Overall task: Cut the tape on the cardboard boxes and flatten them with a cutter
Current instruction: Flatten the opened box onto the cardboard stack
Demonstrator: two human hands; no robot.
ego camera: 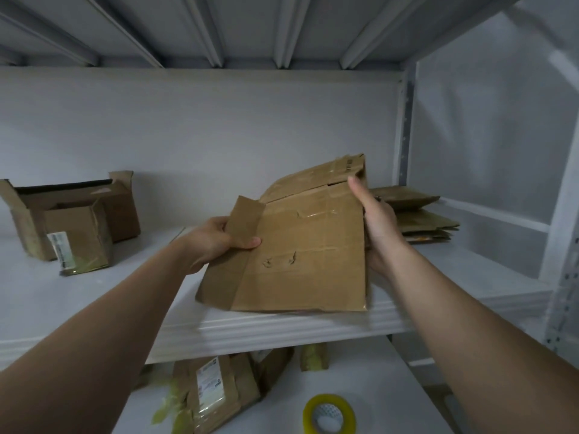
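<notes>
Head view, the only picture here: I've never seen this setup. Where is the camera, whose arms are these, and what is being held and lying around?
There is no machine. A person wears a wide-angle camera on the head, so you look forward and down along their own bare arms. The left hand and the right hand grip opposite edges of a flattened cardboard box, taped across its face, at a white shelf. On that shelf an open box and a smaller labelled box stand at the left. A pile of flattened cardboard lies at the right. Below are more labelled boxes and a roll of tape. No cutter can be made out.
</notes>
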